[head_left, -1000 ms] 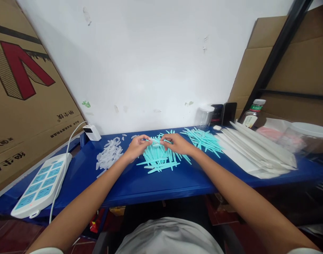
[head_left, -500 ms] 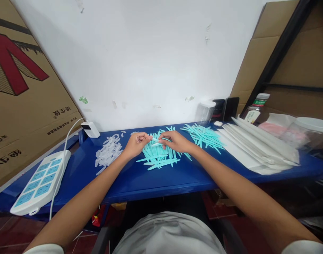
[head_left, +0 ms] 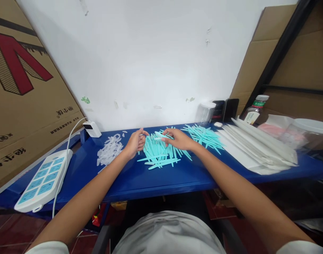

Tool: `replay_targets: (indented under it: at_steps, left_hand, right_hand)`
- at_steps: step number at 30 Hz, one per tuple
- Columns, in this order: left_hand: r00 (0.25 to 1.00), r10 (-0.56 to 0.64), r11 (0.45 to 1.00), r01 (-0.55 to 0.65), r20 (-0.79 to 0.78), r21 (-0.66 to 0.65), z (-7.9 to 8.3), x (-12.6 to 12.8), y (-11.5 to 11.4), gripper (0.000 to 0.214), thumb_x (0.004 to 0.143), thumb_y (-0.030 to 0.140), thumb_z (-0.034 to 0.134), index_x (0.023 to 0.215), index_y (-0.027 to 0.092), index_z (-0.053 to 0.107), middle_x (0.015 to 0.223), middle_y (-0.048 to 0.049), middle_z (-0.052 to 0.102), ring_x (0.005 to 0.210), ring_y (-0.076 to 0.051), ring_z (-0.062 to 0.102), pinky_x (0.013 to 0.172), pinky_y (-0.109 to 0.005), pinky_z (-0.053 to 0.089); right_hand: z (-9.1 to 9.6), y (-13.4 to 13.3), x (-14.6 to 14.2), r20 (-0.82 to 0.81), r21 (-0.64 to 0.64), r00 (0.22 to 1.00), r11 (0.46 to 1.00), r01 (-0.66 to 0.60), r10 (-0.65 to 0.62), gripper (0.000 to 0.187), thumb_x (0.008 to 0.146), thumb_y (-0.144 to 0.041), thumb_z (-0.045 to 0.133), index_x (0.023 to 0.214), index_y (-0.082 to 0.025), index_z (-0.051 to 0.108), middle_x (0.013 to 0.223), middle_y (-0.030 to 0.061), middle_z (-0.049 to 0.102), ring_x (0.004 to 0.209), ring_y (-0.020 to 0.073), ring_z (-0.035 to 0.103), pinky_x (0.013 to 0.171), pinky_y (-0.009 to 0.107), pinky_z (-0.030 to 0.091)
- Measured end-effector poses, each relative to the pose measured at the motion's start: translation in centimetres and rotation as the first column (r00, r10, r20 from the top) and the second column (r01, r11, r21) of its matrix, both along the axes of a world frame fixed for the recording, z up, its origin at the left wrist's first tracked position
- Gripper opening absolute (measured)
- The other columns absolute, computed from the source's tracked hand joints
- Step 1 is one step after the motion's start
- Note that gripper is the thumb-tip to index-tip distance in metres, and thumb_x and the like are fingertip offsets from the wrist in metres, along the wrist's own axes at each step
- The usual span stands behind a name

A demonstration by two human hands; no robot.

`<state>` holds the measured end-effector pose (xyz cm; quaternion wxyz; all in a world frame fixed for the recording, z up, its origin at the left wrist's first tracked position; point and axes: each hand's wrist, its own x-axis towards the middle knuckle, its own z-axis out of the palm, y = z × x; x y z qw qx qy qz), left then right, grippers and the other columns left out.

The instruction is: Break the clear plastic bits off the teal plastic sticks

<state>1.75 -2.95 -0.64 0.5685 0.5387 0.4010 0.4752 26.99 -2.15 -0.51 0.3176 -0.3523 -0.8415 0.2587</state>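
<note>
**Grip.** The right hand (head_left: 177, 139) is closed, thumb against fingertips, on one end of a thin teal plastic stick (head_left: 158, 135). The left hand (head_left: 136, 142) is curled with thumb and forefinger drawn together. Whether anything small is pinched there cannot be made out.

**Governing relation.** The held stick is carried just above a loose heap of teal plastic sticks (head_left: 158, 155), in the gap between the two hands. Its long axis runs roughly left to right, nearly level. The free end is directed at the left hand's fingertips and lies just beside them. Contact cannot be confirmed. The right hand alone bears the stick. The left hand is the nearer one to its free end.

**Materials and shapes.**
- The sticks are flat, narrow, smooth and rigid-looking, in a matt teal, and are heaped crosswise.
- A second teal heap (head_left: 203, 135) is noted to the right of the right hand, fanned out more loosely.
- A pile of small clear plastic caps (head_left: 108, 152), short and translucent, is noted near the left hand on its outer side.
- All of this is borne on a glossy blue tabletop (head_left: 150, 180).
- A stack of flat white paper sleeves (head_left: 256, 150) is recorded further right.
- A white power strip with pale blue sockets (head_left: 42, 180) is recorded at far left, well apart from both hands.
</note>
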Motion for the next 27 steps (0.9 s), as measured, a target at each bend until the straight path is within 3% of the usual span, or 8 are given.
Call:
replay_targets:
  at_steps: [3, 5, 7, 11, 16, 20, 23, 27]
  left_hand:
    - [0.967, -0.062, 0.975, 0.111, 0.246, -0.192, 0.4, -1.1, 0.5, 0.016, 0.087, 0.028, 0.050, 0.095, 0.016, 0.057, 0.063, 0.0039, 0.044, 0.040, -0.007, 0.024, 0.034, -0.018, 0.016]
    - [0.953, -0.050, 0.958, 0.131, 0.300, -0.255, 0.4, -1.5, 0.9, 0.019, 0.080, 0.018, 0.052, 0.097, 0.014, 0.057, 0.068, 0.0014, 0.049, 0.040, -0.007, 0.028, 0.034, -0.017, 0.019]
    - [0.960, -0.029, 0.957, 0.107, 0.279, -0.270, 0.3, -1.7, 1.0, 0.026, 0.077, 0.008, 0.054, 0.103, 0.011, 0.058, 0.070, 0.0013, 0.051, 0.041, -0.005, 0.028, 0.034, -0.016, 0.019]
    - [0.981, -0.042, 0.977, 0.080, 0.190, -0.196, 0.3, -1.4, 0.6, 0.029, 0.088, 0.005, 0.061, 0.116, 0.007, 0.059, 0.078, -0.0017, 0.059, 0.044, -0.003, 0.030, 0.037, -0.014, 0.021]
    - [0.991, -0.095, 0.985, 0.107, 0.094, -0.138, 0.3, -1.3, 0.3, 0.031, 0.096, 0.037, 0.068, 0.108, 0.010, 0.061, 0.077, -0.0048, 0.065, 0.042, -0.003, 0.027, 0.036, -0.015, 0.018]
    - [0.995, -0.092, 0.986, 0.097, 0.045, -0.135, -0.2, -1.3, 0.6, 0.037, 0.098, 0.051, 0.061, 0.088, 0.015, 0.057, 0.048, 0.0072, 0.041, 0.037, -0.005, 0.018, 0.035, -0.016, 0.014]
    - [0.994, -0.090, 0.985, 0.099, 0.065, -0.142, -0.2, -1.3, 0.6, 0.036, 0.099, 0.050, 0.059, 0.084, 0.017, 0.054, 0.048, 0.0108, 0.028, 0.037, -0.005, 0.015, 0.034, -0.016, 0.013]
    - [0.991, -0.087, 0.982, 0.102, 0.100, -0.156, 0.2, -1.4, 0.5, 0.021, 0.098, 0.036, 0.063, 0.098, 0.015, 0.059, 0.060, 0.0082, 0.036, 0.040, -0.004, 0.023, 0.035, -0.014, 0.016]
  right_hand:
    - [-0.3, 0.5, 0.5, 0.041, 0.006, 0.990, 0.991, 0.134, -0.134, 0.030, 0.091, -0.032, 0.067, 0.115, -0.017, 0.061, 0.100, 0.0087, 0.075, 0.105, 0.0254, 0.066, 0.080, 0.031, 0.046]
    - [-0.4, 0.8, 0.8, 0.045, -0.020, 0.978, 0.979, 0.203, -0.201, 0.034, 0.087, -0.027, 0.069, 0.118, -0.017, 0.059, 0.122, 0.0118, 0.070, 0.117, 0.0271, 0.063, 0.086, 0.032, 0.047]
    - [-0.5, 1.1, 1.2, 0.054, -0.053, 0.970, 0.969, 0.241, -0.238, 0.033, 0.087, -0.023, 0.066, 0.118, -0.017, 0.059, 0.130, 0.0125, 0.067, 0.116, 0.0259, 0.063, 0.090, 0.033, 0.047]
    - [-0.2, 1.5, 2.0, 0.095, -0.075, 0.965, 0.965, 0.250, -0.243, 0.022, 0.095, -0.018, 0.051, 0.116, -0.017, 0.057, 0.119, 0.0086, 0.074, 0.092, 0.0204, 0.064, 0.081, 0.031, 0.046]
    - [0.4, 1.6, 2.6, 0.065, -0.019, 0.977, 0.979, 0.204, -0.202, 0.015, 0.099, -0.014, 0.043, 0.099, -0.018, 0.057, 0.108, 0.0075, 0.078, 0.077, 0.0167, 0.063, 0.073, 0.028, 0.043]
    - [0.5, 1.7, 2.7, 0.069, 0.040, 0.973, 0.976, 0.216, -0.218, 0.019, 0.101, -0.024, 0.047, 0.094, -0.017, 0.062, 0.088, 0.0055, 0.077, 0.062, 0.0159, 0.060, 0.068, 0.028, 0.042]
    - [0.3, 2.1, 3.0, 0.054, 0.132, 0.969, 0.964, 0.231, -0.240, 0.020, 0.101, -0.027, 0.049, 0.096, -0.016, 0.065, 0.081, 0.0046, 0.076, 0.068, 0.0176, 0.063, 0.073, 0.027, 0.042]
    - [-0.1, 3.0, 4.0, 0.079, 0.207, 0.943, 0.931, 0.302, -0.323, 0.021, 0.101, -0.026, 0.051, 0.091, -0.017, 0.067, 0.078, 0.0041, 0.076, 0.073, 0.0182, 0.064, 0.073, 0.026, 0.040]
